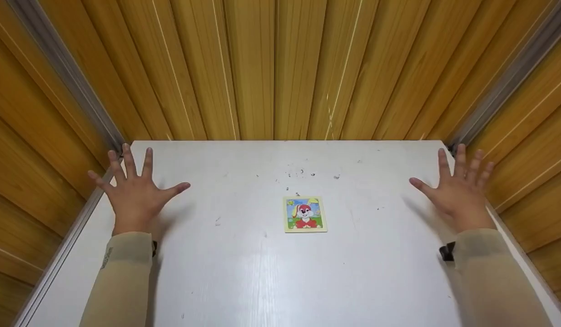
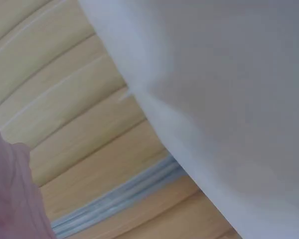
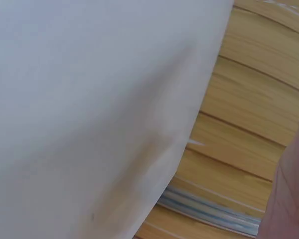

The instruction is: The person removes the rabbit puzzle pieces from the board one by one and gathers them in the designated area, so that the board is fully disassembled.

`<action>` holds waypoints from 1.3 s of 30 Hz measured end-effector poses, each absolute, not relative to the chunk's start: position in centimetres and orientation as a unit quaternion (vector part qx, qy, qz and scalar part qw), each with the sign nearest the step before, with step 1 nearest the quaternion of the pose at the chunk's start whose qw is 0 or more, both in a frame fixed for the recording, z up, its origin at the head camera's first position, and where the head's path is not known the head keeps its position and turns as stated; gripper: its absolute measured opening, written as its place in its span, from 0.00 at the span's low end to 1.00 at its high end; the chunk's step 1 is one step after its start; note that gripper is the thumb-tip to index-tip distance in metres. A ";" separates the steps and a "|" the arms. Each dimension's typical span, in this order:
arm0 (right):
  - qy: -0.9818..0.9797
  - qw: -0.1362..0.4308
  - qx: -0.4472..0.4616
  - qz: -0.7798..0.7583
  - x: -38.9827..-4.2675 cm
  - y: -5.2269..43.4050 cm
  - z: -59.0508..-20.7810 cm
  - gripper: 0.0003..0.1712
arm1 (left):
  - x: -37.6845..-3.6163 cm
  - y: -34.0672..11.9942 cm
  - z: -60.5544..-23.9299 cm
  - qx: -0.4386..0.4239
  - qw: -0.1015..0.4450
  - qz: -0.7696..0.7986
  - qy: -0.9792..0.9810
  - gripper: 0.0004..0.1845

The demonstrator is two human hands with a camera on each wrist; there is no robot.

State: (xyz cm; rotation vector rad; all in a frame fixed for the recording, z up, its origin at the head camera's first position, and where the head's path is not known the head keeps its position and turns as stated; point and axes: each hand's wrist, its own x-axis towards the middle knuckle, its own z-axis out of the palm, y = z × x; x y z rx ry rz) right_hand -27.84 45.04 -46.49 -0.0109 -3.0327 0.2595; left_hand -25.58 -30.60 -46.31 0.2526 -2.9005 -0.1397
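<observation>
Rabbit puzzle [image 1: 305, 214], a small square picture board showing a red and white cartoon rabbit, is lying flat near the middle of the white table [image 1: 262, 272], a little to the right of centre and well apart from both of my hands. I am seeing a few dark specks scattered on the tabletop just beyond it on the far side.

I am holding my left hand [image 1: 134, 195] over the far left part of the table, palm down, fingers spread wide and straight, gripping nothing; whether it is touching the surface I cannot tell. My right hand [image 1: 457, 190] is mirroring it at the far right edge, fingers fanned out and straight, also holding nothing. Beige sleeves [image 1: 121, 277] are covering both forearms.

Wood-panelled walls [image 1: 280, 68] are enclosing the table on the far, left and right sides, with grey metal strips [image 1: 67, 72] running down the corners. Both wrist views are showing only blurred table edge [image 2: 159, 119] and paneling [image 3: 254, 99].
</observation>
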 end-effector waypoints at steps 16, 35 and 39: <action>-0.981 0.103 0.032 0.160 -29.2 32.4 -46.0 0.69 | -28.5 -17.6 -43.9 0.031 0.146 -0.158 -0.976 0.75; -0.927 0.092 0.111 0.346 -28.1 21.5 -45.7 0.40 | -27.5 -11.3 -43.5 -0.061 0.063 -0.322 -0.943 0.58; -0.912 0.055 0.134 0.384 -28.2 20.2 -46.2 0.35 | -27.5 -10.4 -44.4 -0.089 0.002 -0.348 -0.933 0.55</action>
